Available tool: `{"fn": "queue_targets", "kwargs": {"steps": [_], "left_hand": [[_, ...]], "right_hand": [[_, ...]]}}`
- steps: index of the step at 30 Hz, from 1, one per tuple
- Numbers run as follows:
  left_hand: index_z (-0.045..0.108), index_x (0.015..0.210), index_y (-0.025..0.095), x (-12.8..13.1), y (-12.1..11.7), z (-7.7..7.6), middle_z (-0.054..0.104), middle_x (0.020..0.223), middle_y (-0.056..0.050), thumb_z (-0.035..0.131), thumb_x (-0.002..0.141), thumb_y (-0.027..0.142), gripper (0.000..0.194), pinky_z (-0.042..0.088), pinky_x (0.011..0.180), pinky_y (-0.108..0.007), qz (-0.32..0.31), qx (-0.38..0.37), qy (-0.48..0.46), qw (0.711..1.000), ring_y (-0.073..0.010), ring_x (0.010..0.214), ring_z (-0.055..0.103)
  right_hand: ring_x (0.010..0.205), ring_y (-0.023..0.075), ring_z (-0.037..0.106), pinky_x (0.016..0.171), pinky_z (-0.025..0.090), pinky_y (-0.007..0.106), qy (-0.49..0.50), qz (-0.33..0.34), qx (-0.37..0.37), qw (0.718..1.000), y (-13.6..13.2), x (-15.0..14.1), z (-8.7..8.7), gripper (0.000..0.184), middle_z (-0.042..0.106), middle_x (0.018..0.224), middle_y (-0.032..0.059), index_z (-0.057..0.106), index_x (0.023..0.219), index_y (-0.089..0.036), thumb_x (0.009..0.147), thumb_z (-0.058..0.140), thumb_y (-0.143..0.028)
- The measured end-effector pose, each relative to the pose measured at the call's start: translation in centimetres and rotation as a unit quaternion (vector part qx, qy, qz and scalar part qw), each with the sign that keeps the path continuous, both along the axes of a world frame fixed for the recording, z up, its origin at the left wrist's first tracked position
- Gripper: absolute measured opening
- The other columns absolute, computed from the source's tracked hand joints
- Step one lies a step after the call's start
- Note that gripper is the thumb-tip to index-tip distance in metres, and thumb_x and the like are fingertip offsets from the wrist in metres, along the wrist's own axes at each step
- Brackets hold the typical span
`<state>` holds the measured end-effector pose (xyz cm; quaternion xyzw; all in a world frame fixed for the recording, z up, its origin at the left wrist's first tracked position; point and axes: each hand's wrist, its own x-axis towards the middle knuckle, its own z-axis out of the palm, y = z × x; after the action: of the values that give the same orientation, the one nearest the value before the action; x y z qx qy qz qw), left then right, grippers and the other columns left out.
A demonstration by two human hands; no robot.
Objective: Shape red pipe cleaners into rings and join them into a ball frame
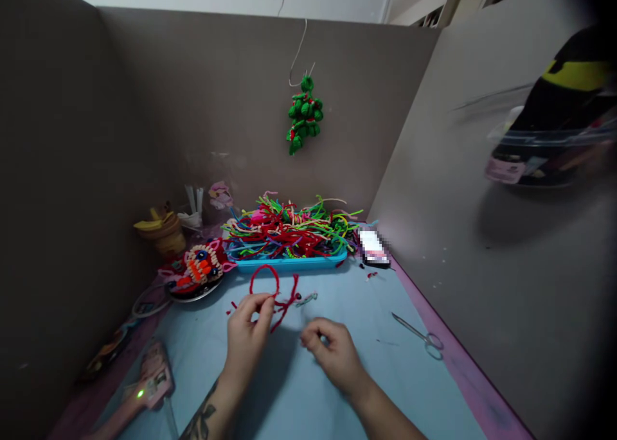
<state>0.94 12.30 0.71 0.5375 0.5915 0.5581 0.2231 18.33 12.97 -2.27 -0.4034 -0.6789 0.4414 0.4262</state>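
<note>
My left hand [249, 327] pinches a red fuzzy pipe cleaner [265, 267] between thumb and forefinger; the stem bends up into a round loop above the fingers. Just right of it are more twisted red pieces [290, 299], and I cannot tell whether they join the loop. A small dark bead and a short greenish twist [307, 299] lie beside them on the blue table mat. To the right, a little above the mat, my right hand [335, 355] has its thumb and fingers pressed together. Whatever may be between those fingertips is too small to make out.
Behind my hands a blue tray [299, 263] overflows with coloured pipe cleaners. Scissors [421, 337] and a phone [373, 247] lie right. At left are a glue gun [154, 376], a plate of finished pieces [197, 293] and a pot [164, 233]. A green ornament [305, 115] hangs behind.
</note>
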Motion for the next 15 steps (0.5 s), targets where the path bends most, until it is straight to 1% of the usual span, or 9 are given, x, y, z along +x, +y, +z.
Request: {"fn": "queue_targets", "kwargs": {"steps": [1,2,3,4,6,11,13,15], "left_hand": [[0.066,0.079,0.018,0.3,-0.2,0.1,0.065,0.074,-0.002,0.057,0.084,0.033,0.019,0.044,0.067,-0.026,-0.027,0.003,0.031,0.999,-0.0162,0.070,0.058],[0.066,0.079,0.018,0.7,-0.4,0.1,0.065,0.074,-0.002,0.056,0.085,0.032,0.018,0.044,0.067,-0.026,-0.055,0.005,0.055,0.997,-0.0160,0.070,0.058],[0.066,0.080,0.018,1.0,-0.6,0.1,0.066,0.075,-0.002,0.055,0.086,0.030,0.018,0.045,0.067,-0.026,-0.081,0.005,0.074,0.994,-0.0159,0.071,0.059],[0.066,0.081,0.018,1.4,-0.8,0.0,0.066,0.076,-0.003,0.054,0.087,0.029,0.017,0.045,0.067,-0.026,-0.103,0.006,0.091,0.991,-0.0159,0.072,0.059],[0.066,0.082,0.019,2.0,-1.0,-0.1,0.067,0.077,-0.003,0.052,0.088,0.027,0.017,0.045,0.069,-0.026,-0.137,0.009,0.117,0.984,-0.0161,0.075,0.060],[0.065,0.084,0.019,2.2,-1.1,-0.4,0.067,0.080,-0.004,0.051,0.089,0.028,0.017,0.045,0.070,-0.027,-0.169,-0.001,0.139,0.976,-0.0164,0.076,0.060],[0.065,0.083,0.019,2.2,-1.0,-0.5,0.066,0.078,-0.003,0.050,0.089,0.028,0.018,0.045,0.069,-0.027,-0.173,-0.018,0.140,0.975,-0.0163,0.074,0.059],[0.065,0.081,0.019,2.2,-0.9,-0.5,0.066,0.077,-0.003,0.050,0.089,0.029,0.019,0.045,0.068,-0.027,-0.176,-0.037,0.136,0.974,-0.0161,0.073,0.059]], "right_hand": [[0.070,0.0183,0.060,0.067,0.047,0.033,-0.006,-0.036,0.095,0.995,-0.2,0.0,0.2,0.020,0.065,0.071,0.0045,0.063,0.075,-0.018,0.086,0.055,-0.033],[0.079,0.0195,0.060,0.075,0.047,0.036,-0.015,-0.066,0.176,0.982,-0.4,0.0,0.4,0.012,0.066,0.079,0.0051,0.063,0.082,-0.019,0.086,0.056,-0.028],[0.086,0.0203,0.059,0.081,0.046,0.038,-0.027,-0.086,0.235,0.968,-0.5,-0.1,0.6,0.007,0.066,0.086,0.0055,0.063,0.089,-0.020,0.085,0.057,-0.023],[0.090,0.0205,0.058,0.085,0.045,0.039,-0.040,-0.098,0.274,0.956,-0.6,-0.1,0.6,0.011,0.066,0.091,0.0056,0.061,0.095,-0.021,0.084,0.058,-0.019],[0.092,0.0201,0.057,0.087,0.045,0.040,-0.066,-0.111,0.305,0.943,-0.6,-0.1,0.5,0.018,0.065,0.092,0.0050,0.059,0.100,-0.022,0.084,0.057,-0.013],[0.088,0.0203,0.057,0.079,0.050,0.037,-0.083,-0.162,0.308,0.934,-0.4,-0.2,0.0,0.016,0.061,0.088,0.0057,0.057,0.097,-0.022,0.083,0.057,-0.012],[0.084,0.0199,0.057,0.077,0.049,0.037,-0.088,-0.154,0.321,0.930,-0.4,-0.2,0.1,0.017,0.062,0.086,0.0051,0.056,0.097,-0.022,0.084,0.055,-0.011],[0.081,0.0194,0.057,0.075,0.049,0.036,-0.102,-0.121,0.329,0.931,-0.3,-0.2,0.2,0.019,0.064,0.084,0.0038,0.056,0.097,-0.023,0.085,0.053,-0.008]]}}
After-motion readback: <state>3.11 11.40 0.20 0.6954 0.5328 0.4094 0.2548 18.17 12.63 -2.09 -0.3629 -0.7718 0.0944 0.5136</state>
